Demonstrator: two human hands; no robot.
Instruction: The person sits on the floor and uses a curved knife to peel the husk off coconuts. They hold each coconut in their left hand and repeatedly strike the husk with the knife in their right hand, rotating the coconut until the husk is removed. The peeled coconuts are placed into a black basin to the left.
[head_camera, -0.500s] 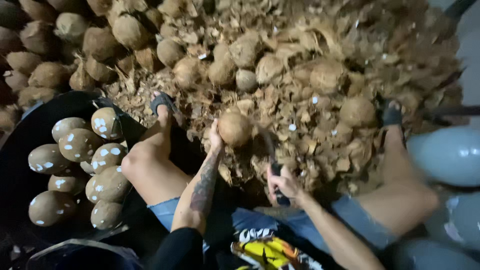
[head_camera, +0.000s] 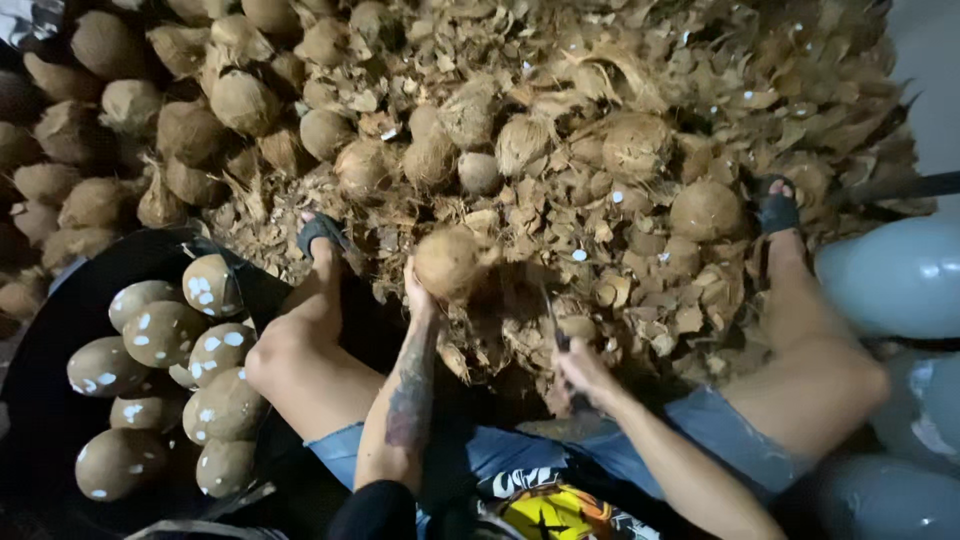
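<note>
Coconut (head_camera: 447, 262) unmoved; black tub (head_camera: 60, 300) holds peeled coconuts (head_camera: 160, 335).

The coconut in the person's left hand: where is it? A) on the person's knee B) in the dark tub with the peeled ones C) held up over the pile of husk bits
C: the left hand props the coconut above the husk scraps, apart from the tub.

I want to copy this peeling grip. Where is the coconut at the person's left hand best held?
Probably from the near underside: the left hand cups the round coconut there, leaving its top and right side bare toward the knife in the right hand.
</note>
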